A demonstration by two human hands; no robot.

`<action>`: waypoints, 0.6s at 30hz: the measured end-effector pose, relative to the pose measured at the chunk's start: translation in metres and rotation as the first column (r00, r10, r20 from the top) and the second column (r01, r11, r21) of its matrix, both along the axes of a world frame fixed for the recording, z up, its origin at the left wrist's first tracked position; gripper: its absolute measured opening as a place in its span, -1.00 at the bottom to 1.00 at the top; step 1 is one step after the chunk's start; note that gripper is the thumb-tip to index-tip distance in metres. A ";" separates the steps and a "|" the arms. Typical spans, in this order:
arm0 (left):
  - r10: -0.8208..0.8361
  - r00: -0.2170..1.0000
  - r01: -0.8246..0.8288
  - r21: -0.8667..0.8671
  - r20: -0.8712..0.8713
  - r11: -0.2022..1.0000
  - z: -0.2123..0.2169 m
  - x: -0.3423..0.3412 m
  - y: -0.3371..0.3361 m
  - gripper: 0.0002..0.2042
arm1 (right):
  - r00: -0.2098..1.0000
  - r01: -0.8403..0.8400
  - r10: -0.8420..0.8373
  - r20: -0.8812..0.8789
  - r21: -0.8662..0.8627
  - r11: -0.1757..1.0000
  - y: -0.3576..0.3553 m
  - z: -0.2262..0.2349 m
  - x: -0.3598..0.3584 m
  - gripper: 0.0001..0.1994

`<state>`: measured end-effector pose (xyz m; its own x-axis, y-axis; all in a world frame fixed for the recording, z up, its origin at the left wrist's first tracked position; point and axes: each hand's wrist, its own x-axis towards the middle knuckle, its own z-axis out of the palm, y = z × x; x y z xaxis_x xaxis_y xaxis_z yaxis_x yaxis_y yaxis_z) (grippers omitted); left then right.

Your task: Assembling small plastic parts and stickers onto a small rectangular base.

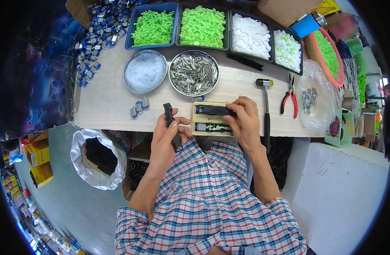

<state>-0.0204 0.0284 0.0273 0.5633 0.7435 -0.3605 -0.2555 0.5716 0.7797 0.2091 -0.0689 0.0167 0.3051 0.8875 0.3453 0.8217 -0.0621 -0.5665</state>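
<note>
Left hand (167, 136) grips black part (171, 123), upright | right hand (241, 121) on wooden jig (203, 127)

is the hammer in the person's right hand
No, the hammer lies on the table beside the right hand, which rests on a black part in the wooden jig.

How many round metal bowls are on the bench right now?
2. One round metal bowl of clear bits sits left of centre; a second round metal bowl of silvery metal pieces stands right beside it, under the green trays. None seem hidden.
</note>
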 end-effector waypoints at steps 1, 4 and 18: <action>-0.005 1.000 0.005 -0.009 0.019 1.000 0.001 0.000 0.000 -0.60 | 1.000 -0.009 0.009 0.001 -0.007 1.000 0.001 -0.001 -0.001 -0.65; -0.015 1.000 0.015 -0.003 0.020 1.000 0.007 0.004 0.000 -0.59 | 1.000 -0.007 0.008 0.022 -0.025 1.000 0.003 0.005 -0.006 -0.64; -0.575 0.763 0.645 0.288 -0.295 0.708 0.018 0.027 -0.013 -0.39 | 0.982 -0.091 0.109 -0.152 0.120 0.989 -0.042 0.042 -0.043 -0.60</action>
<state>0.0065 0.0155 0.0457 0.8937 0.3503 -0.2804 0.2075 0.2316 0.9504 0.1656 -0.1108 0.0586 0.2749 0.8749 0.3987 0.7205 0.0872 -0.6880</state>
